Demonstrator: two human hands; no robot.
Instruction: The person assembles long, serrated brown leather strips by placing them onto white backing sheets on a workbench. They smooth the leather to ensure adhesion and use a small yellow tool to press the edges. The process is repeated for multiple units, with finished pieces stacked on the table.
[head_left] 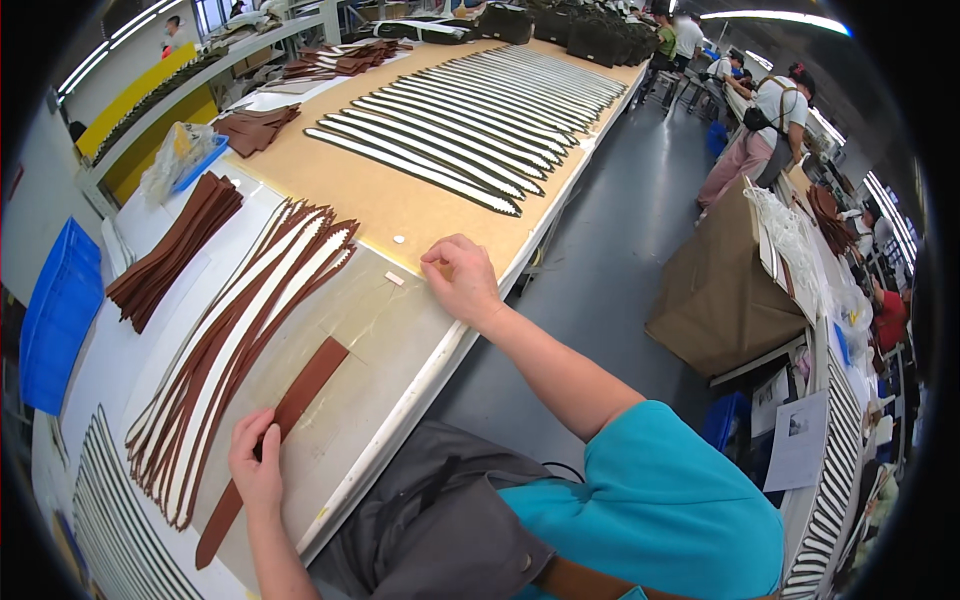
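Note:
A brown leather-like strap [312,381] lies slanting across the grey work mat [395,335], one end squared and the other tapered. My left hand [257,465] is closed on this strap near its middle, thumb and fingers at its edge. Farther off, my right hand [464,282] hovers at or rests on the mat's far edge, fingers curled into a pinch; what they hold, if anything, is too small to tell. Beside the pinch lie a small pale label-like piece [394,279] and a white scrap [398,239]. Left of the strap spreads a bundle of brown and white strips [240,340].
Rows of white, dark-edged strips [450,125] cover the tan board. More brown straps [178,245] are stacked at left, near a blue bin [60,310]. The table's white front edge [420,385] runs beside me. Across the aisle people work near a large brown sheet [715,290].

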